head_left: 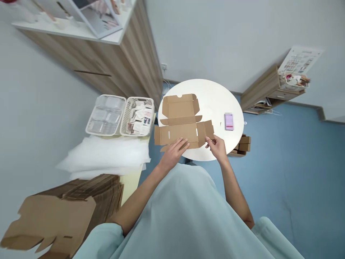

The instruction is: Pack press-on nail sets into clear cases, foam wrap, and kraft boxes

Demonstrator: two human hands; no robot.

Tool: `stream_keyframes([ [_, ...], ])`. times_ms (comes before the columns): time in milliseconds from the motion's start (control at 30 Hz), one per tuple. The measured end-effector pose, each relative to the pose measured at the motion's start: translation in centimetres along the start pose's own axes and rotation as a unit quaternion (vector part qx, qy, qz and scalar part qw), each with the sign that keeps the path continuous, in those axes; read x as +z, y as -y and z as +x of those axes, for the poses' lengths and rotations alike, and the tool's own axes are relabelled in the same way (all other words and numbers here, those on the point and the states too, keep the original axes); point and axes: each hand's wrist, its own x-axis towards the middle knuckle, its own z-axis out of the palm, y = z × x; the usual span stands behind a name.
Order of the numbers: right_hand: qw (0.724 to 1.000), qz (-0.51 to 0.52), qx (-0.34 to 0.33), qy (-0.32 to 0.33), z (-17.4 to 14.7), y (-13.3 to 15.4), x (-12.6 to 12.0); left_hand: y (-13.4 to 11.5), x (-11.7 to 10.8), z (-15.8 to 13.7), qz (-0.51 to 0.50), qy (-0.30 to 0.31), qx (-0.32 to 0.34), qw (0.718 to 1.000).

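An unfolded cardboard box [179, 133] lies on the round white table [212, 97], its lid panel spread toward the far side. My left hand [175, 151] rests flat on the near edge of its main panel, fingers stretched out. At the box's right end, my right hand [216, 145] pinches a side flap between thumb and fingers. That flap looks slightly raised. To the right of the box, apart from both hands, a small pink and purple packet [229, 121] lies on the table.
Left stand a white basket of clear plastic cases [106, 115] and a basket of small packets [137, 117]. White foam sheets [107, 153] and stacked flat cardboard boxes [59, 216] lie nearer me. Folded boxes [244, 144] sit below the table's right side. A wooden cabinet [129, 54] stands behind.
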Motion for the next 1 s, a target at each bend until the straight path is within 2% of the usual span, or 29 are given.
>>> stream_keyframes([
  [100, 0.999, 0.003, 0.042, -0.016, 2.7, -5.0, -3.0, 0.6, 5.0, 4.0, -0.015, 0.071, 0.022, 0.997],
  [200, 0.997, 0.003, 0.076, -0.03, 4.9, -9.7, -4.6, 1.1, 9.3, 6.8, -0.03, 0.139, 0.03, 0.989],
  [333, 0.99, -0.025, 0.132, -0.04, 6.7, -14.7, -4.9, 1.5, 14.1, 8.5, -0.033, 0.216, 0.015, 0.976],
  [500, 0.977, -0.092, 0.189, -0.031, 7.3, -18.1, -4.2, 1.6, 18.1, 8.5, -0.027, 0.299, -0.012, 0.954],
  [633, 0.96, -0.142, 0.24, 0.012, 7.3, -19.0, -4.1, 2.5, 19.7, 7.7, -0.029, 0.332, -0.049, 0.941],
  [733, 0.952, -0.166, 0.256, 0.016, 7.6, -18.9, -4.2, 3.9, 19.9, 6.9, -0.027, 0.332, -0.087, 0.939],
  [800, 0.952, -0.199, 0.233, -0.008, 8.1, -18.4, -4.2, 5.0, 19.5, 6.2, -0.025, 0.324, -0.113, 0.939],
  [867, 0.955, -0.234, 0.181, -0.023, 8.8, -17.7, -3.7, 5.9, 18.9, 5.6, -0.027, 0.319, -0.146, 0.936],
  [1000, 0.965, -0.243, 0.094, 0.021, 11.0, -16.1, -1.8, 6.9, 17.9, 4.6, -0.037, 0.324, -0.201, 0.924],
])
